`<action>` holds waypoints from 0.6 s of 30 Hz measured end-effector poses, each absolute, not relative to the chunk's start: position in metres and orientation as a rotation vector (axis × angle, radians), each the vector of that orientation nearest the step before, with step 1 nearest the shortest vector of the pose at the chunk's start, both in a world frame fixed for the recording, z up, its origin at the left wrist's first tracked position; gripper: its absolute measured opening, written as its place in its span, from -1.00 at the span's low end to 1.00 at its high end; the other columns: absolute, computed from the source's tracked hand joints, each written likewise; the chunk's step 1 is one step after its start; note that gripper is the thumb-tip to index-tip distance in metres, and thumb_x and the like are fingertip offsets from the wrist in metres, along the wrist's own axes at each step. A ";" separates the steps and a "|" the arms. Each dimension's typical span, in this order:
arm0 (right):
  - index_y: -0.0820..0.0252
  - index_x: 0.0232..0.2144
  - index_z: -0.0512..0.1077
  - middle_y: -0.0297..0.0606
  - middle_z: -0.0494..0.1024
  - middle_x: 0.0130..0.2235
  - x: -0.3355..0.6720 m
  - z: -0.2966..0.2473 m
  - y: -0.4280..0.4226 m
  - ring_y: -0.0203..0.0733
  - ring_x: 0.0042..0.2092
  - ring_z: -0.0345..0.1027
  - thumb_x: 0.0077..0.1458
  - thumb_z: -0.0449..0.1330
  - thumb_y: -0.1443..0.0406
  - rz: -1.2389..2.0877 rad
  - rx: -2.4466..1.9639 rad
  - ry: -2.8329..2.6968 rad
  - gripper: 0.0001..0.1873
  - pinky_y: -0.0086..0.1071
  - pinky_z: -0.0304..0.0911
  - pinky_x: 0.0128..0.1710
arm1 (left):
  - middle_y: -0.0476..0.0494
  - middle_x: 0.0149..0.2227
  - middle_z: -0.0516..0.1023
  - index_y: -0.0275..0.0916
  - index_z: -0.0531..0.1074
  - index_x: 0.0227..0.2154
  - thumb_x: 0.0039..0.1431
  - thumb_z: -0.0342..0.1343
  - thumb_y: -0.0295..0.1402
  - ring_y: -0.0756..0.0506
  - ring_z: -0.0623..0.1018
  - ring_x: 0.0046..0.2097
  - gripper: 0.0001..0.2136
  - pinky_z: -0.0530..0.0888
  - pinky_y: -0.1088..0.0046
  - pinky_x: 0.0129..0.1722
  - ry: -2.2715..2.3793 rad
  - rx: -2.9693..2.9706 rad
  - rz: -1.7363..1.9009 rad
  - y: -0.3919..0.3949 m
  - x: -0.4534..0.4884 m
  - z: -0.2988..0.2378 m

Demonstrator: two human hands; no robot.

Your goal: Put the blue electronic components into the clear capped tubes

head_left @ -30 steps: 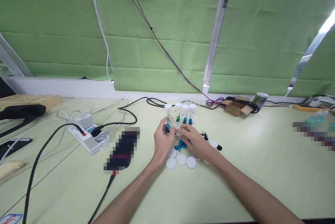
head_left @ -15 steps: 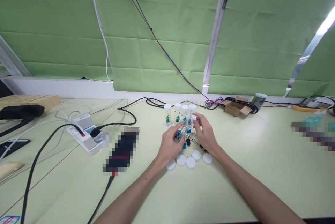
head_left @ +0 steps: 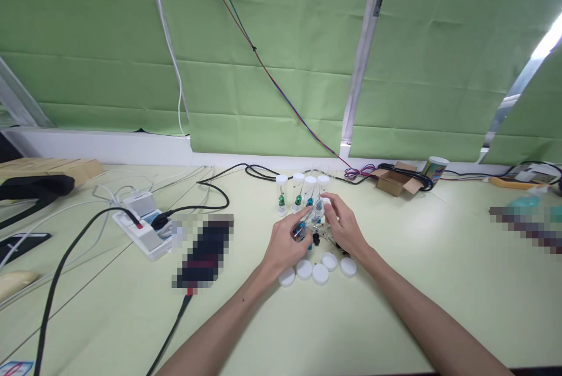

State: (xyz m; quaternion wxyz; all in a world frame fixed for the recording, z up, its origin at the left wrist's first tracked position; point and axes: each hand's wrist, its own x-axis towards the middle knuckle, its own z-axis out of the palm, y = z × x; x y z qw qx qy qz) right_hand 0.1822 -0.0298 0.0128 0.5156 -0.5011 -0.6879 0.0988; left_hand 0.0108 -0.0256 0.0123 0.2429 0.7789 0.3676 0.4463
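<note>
My left hand (head_left: 284, 242) is closed round a clear plastic tube (head_left: 306, 219), tilted towards the right, with small blue parts inside it. My right hand (head_left: 343, 225) pinches at the tube's open end; what its fingertips hold is too small to make out. Behind the hands stand several capped clear tubes (head_left: 301, 193) with green and blue parts in them. Loose blue and black small parts (head_left: 312, 240) lie under the hands. A row of white round caps (head_left: 319, 271) lies in front of my wrists.
A white power strip (head_left: 143, 225) with black cables sits at the left, beside a blurred dark object (head_left: 204, 252). A small open cardboard box (head_left: 394, 179) and a printed cup (head_left: 435, 167) stand at the back right. Green blinds hang behind the table.
My left hand lifted a tube from the upright row and tilted it. My right hand rose from the loose parts on the table to the tube's mouth. One tube with a green part now stands uncovered.
</note>
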 end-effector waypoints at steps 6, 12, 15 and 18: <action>0.17 -0.07 0.30 -0.36 0.37 -0.47 0.182 0.013 -0.033 -0.25 -0.47 0.25 0.30 -0.16 0.12 0.273 -1.228 -1.696 -0.63 -0.40 0.19 -0.41 | -0.09 -0.06 0.56 -0.16 0.43 0.03 0.01 0.08 -0.47 -0.08 0.55 -0.19 -0.55 0.46 0.39 -0.14 0.963 2.149 1.226 -0.028 0.012 0.013; 0.16 -0.15 0.29 -0.43 0.28 -0.55 0.181 0.013 -0.034 -0.31 -0.56 0.14 0.29 -0.13 0.11 0.319 -1.210 -1.683 -0.68 -0.45 0.13 -0.51 | -0.10 -0.13 0.59 -0.16 0.44 0.02 0.01 0.09 -0.46 -0.06 0.53 -0.28 -0.55 0.48 0.40 -0.21 0.977 2.176 1.190 -0.027 0.011 0.012; 0.14 -0.15 0.28 -0.45 0.28 -0.55 0.180 0.012 -0.034 -0.32 -0.57 0.14 0.26 -0.09 0.11 0.356 -1.185 -1.667 -0.71 -0.45 0.14 -0.52 | -0.07 -0.21 0.60 -0.14 0.44 0.03 0.01 0.09 -0.46 -0.03 0.50 -0.36 -0.55 0.46 0.42 -0.26 0.984 2.217 1.176 -0.027 0.010 0.011; 0.13 -0.12 0.26 -0.45 0.30 -0.54 0.178 0.011 -0.034 -0.31 -0.56 0.18 0.23 -0.03 0.10 0.424 -1.148 -1.660 -0.72 -0.45 0.19 -0.52 | -0.05 -0.30 0.59 -0.14 0.43 0.04 0.02 0.08 -0.46 -0.01 0.47 -0.39 -0.54 0.43 0.44 -0.30 0.986 2.246 1.170 -0.027 0.010 0.012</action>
